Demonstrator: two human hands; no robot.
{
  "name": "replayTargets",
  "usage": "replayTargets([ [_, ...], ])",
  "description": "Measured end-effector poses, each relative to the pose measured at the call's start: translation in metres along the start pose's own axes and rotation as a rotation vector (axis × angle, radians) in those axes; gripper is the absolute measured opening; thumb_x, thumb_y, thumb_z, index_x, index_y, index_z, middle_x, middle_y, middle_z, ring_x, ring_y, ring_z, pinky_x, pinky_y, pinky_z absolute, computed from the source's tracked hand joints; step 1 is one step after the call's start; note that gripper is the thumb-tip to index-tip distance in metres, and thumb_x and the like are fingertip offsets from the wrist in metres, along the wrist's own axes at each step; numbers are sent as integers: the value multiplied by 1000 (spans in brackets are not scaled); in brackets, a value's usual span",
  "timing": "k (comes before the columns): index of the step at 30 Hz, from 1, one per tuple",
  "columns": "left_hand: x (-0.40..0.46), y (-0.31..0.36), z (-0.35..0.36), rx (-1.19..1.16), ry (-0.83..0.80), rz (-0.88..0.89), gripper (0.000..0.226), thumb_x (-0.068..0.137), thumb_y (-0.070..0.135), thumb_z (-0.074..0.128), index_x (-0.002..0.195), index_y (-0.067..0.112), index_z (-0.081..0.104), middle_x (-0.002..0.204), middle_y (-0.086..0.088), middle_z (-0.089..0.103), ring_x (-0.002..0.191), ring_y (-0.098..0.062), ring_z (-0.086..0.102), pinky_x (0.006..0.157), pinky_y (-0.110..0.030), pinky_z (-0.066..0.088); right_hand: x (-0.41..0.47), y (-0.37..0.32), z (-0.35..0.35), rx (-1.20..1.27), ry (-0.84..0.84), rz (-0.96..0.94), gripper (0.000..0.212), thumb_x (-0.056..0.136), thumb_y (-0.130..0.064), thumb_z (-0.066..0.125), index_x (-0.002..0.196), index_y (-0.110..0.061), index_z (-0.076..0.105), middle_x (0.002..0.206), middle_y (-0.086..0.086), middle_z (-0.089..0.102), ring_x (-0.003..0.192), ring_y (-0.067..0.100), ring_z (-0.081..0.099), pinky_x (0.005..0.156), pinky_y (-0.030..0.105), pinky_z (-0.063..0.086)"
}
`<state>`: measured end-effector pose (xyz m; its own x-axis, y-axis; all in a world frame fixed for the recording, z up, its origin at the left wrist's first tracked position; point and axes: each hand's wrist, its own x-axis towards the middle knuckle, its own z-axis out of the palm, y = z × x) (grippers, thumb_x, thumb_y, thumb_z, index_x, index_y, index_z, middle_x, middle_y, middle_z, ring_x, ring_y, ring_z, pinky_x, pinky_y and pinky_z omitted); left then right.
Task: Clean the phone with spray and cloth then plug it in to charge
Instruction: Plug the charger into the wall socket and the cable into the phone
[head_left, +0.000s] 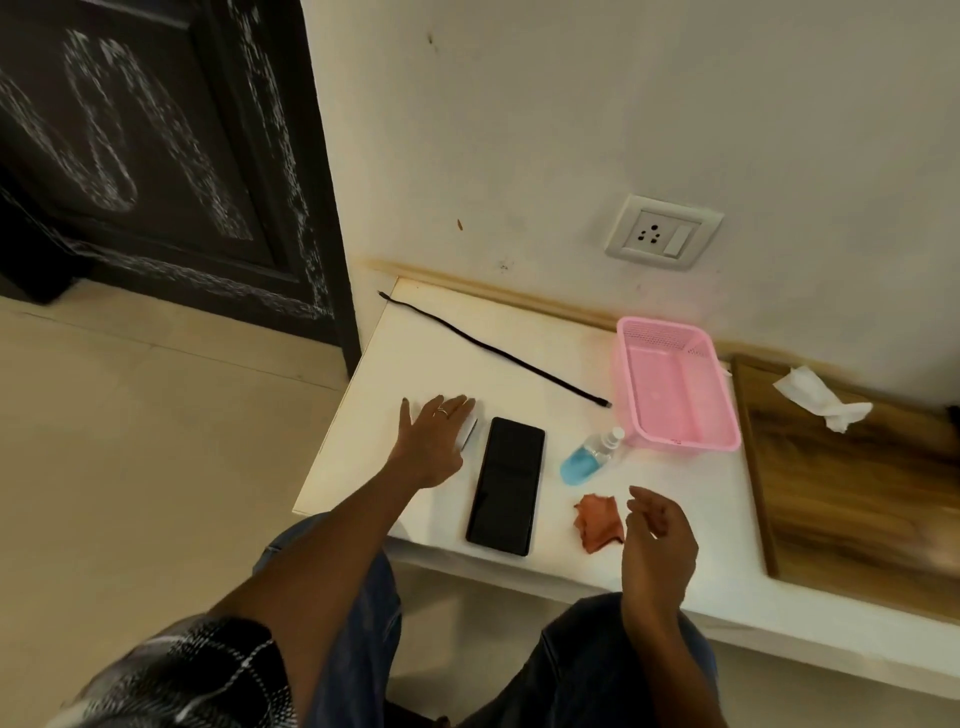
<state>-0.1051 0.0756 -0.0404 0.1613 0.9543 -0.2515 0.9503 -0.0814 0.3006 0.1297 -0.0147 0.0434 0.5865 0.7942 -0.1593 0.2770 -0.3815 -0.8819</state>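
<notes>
A black phone (506, 486) lies screen up on the white table (519, 358). To its right a small spray bottle (589, 457) with blue liquid lies on its side, and an orange-brown cloth (600, 522) sits crumpled near the front edge. My left hand (434, 441) lies flat with straight fingers over a small white charger block (467, 434) just left of the phone. Right of the cloth hovers my right hand (657, 535), fingers loosely curled, holding nothing. A black cable (493, 351) runs diagonally across the back of the table.
A pink plastic basket (680, 384) stands at the back right of the table. A wall socket (662, 231) with a switch is above it. A wooden board (852, 478) with a crumpled white tissue (821, 397) lies to the right. A dark door (156, 156) is at left.
</notes>
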Motion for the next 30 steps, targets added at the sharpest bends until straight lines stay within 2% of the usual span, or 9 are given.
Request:
replayTargets([
  [4, 4, -7, 2, -159, 39, 1, 62, 94, 31, 55, 147, 21, 25, 153, -1, 31, 142, -21, 26, 115, -57, 10, -12, -5, 0, 66, 15, -17, 23, 87, 2, 53, 92, -19, 62, 86, -9, 64, 81, 3, 59, 72, 15, 42],
  [7, -2, -14, 11, -326, 175, -38, 60, 92, 35, 57, 144, 17, 30, 148, -3, 40, 135, -21, 38, 116, -50, 18, -18, -14, 4, 105, 38, -104, 20, 88, 3, 53, 91, -15, 62, 79, -14, 63, 69, -11, 60, 56, 0, 43],
  [9, -8, -18, 20, -426, 271, -52, 60, 93, 36, 56, 143, 13, 31, 146, -5, 43, 132, -23, 43, 115, -47, 24, -23, -22, 9, 106, 20, -185, 18, 89, 3, 53, 93, -12, 62, 81, -9, 63, 70, -17, 58, 56, -3, 42],
  [11, -13, -18, 24, -599, 327, -104, 61, 93, 34, 57, 143, 13, 31, 144, -7, 45, 129, -25, 45, 115, -45, 28, -28, -30, 16, 75, -30, -276, 20, 88, 5, 52, 93, -12, 62, 89, 0, 65, 79, -1, 63, 67, 10, 51],
  [13, -14, -16, 24, -723, 366, -170, 62, 91, 33, 59, 143, 13, 32, 142, -9, 47, 127, -25, 45, 111, -39, 32, -31, -43, 28, 53, -96, -377, 24, 87, 7, 54, 91, -13, 64, 92, -2, 66, 85, 17, 64, 74, 33, 54],
  [18, -11, -10, 31, -703, 447, -239, 65, 90, 39, 59, 144, 13, 33, 140, -10, 48, 129, -28, 44, 109, -47, 38, -20, -91, 81, 4, -275, -596, 29, 85, 6, 54, 88, -22, 63, 91, -12, 64, 91, 6, 60, 76, 16, 47],
  [22, -10, -10, 35, -668, 478, -284, 69, 89, 49, 52, 145, 15, 32, 142, -9, 47, 131, -28, 44, 109, -46, 39, 16, -120, 145, -40, -489, -643, 24, 86, 3, 52, 88, -17, 65, 91, -7, 64, 90, 10, 59, 80, 20, 46],
  [27, -6, -11, 38, -670, 445, -331, 80, 82, 67, 33, 148, 22, 25, 150, -5, 39, 137, -29, 38, 112, -46, 34, 74, -127, 241, -336, -672, -674, 23, 87, -1, 49, 101, -8, 66, 106, 9, 64, 97, 20, 59, 82, 21, 42],
  [30, -4, -13, 44, -649, 419, -342, 80, 81, 71, 30, 148, 26, 22, 151, -2, 37, 137, -29, 37, 113, -47, 33, 95, -126, 296, -549, -776, -750, 26, 89, -15, 55, 113, -7, 62, 115, 14, 59, 107, 25, 56, 93, 32, 43],
])
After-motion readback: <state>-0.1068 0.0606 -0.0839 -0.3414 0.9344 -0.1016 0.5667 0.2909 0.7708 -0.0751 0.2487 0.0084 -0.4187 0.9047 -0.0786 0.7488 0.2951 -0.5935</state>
